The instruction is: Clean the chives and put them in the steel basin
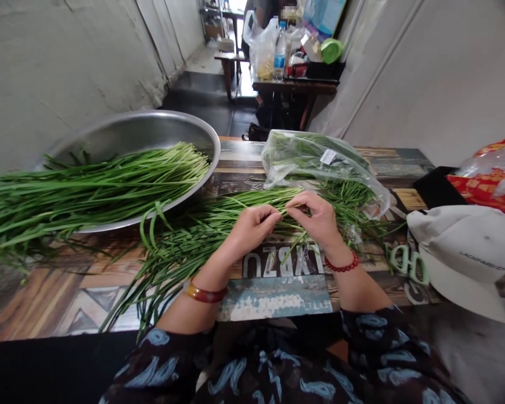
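Over a loose pile of Chinese chives [219,216] on the table, my two hands meet almost fingertip to fingertip. My left hand [253,225] is closed in a pinch around the pale stem end of a few chives, whose green leaves trail to the lower left. My right hand [315,217] pinches the tip of the same stems, its fingers curled. To the left, a wide steel basin [212,134] carries a thick bundle of chives [143,174], leaves hanging over its rim. Behind my right hand lies a clear plastic bag [328,157] with more chives inside and spilling out.
On the right, green-handled scissors [409,264] lie beside a pale cap [471,247]. A red and clear package [488,174] sits behind the cap. Farther back, another table [294,85] holds a water bottle [280,53] and bags, with a person partly visible behind. Walls flank both sides.
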Action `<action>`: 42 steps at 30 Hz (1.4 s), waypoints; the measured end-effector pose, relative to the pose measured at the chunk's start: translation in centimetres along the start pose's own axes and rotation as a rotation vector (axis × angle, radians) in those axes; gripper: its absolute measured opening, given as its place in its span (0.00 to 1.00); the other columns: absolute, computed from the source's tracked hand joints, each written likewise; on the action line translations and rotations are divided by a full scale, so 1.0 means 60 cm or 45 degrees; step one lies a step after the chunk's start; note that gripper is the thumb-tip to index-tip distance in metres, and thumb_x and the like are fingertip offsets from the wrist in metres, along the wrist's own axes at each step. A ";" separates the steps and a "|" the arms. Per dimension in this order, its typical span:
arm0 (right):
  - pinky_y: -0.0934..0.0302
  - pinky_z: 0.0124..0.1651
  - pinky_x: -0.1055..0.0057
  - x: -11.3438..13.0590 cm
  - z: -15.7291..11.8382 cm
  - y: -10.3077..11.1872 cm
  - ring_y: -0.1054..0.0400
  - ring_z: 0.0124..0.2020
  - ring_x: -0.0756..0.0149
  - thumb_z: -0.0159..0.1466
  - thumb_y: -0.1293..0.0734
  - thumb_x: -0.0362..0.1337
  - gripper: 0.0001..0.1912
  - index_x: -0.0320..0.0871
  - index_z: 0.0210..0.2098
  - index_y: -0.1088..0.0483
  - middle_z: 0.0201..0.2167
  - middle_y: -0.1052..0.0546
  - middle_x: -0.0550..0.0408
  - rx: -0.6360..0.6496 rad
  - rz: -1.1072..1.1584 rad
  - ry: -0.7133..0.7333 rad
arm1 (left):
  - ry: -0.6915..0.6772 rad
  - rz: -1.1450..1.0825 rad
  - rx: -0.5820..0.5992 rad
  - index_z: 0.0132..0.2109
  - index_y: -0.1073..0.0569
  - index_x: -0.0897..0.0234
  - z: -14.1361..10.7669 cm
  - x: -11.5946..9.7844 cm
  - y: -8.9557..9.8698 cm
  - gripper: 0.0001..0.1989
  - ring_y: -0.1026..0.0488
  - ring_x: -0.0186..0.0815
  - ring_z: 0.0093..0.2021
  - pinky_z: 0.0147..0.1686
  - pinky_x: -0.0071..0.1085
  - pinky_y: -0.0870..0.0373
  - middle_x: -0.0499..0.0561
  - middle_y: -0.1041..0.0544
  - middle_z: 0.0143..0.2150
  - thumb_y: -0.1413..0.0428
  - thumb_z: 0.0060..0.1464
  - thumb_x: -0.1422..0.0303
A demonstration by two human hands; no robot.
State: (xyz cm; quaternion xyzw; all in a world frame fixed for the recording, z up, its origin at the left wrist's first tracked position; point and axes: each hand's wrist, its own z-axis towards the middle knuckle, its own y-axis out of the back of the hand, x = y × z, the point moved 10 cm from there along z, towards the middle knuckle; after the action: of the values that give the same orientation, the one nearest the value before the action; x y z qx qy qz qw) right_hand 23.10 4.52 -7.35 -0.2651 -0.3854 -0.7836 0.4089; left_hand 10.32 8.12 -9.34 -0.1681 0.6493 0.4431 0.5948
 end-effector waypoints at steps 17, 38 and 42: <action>0.39 0.34 0.71 -0.069 -0.012 0.016 0.35 0.30 0.70 0.65 0.35 0.50 0.16 0.44 0.36 0.27 0.29 0.26 0.57 -0.163 0.299 -0.415 | 0.070 -0.063 -0.109 0.29 0.28 0.66 0.003 0.021 0.009 0.14 0.45 0.27 0.23 0.24 0.25 0.48 0.42 0.40 0.20 0.48 0.59 0.63; 0.40 0.29 0.75 -0.114 -0.021 0.016 0.37 0.24 0.74 0.60 0.29 0.48 0.14 0.43 0.33 0.26 0.26 0.26 0.59 -0.338 0.489 -0.578 | -0.356 0.466 -0.336 0.31 0.28 0.64 -0.007 -0.011 0.017 0.07 0.32 0.32 0.30 0.33 0.28 0.38 0.48 0.28 0.28 0.45 0.59 0.73; 0.38 0.30 0.73 -0.113 -0.019 0.054 0.36 0.25 0.72 0.64 0.32 0.50 0.16 0.43 0.32 0.27 0.26 0.26 0.58 -0.441 0.401 -0.531 | -0.353 0.483 -0.385 0.31 0.28 0.64 -0.008 -0.014 0.027 0.07 0.32 0.32 0.31 0.33 0.28 0.39 0.48 0.29 0.28 0.45 0.58 0.73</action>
State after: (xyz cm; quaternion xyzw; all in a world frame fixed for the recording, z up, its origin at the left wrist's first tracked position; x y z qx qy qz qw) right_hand 29.29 5.34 -11.66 -0.5422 -0.2758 -0.6935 0.3861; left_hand 9.03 8.38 -7.99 -0.0681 0.5082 0.6572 0.5524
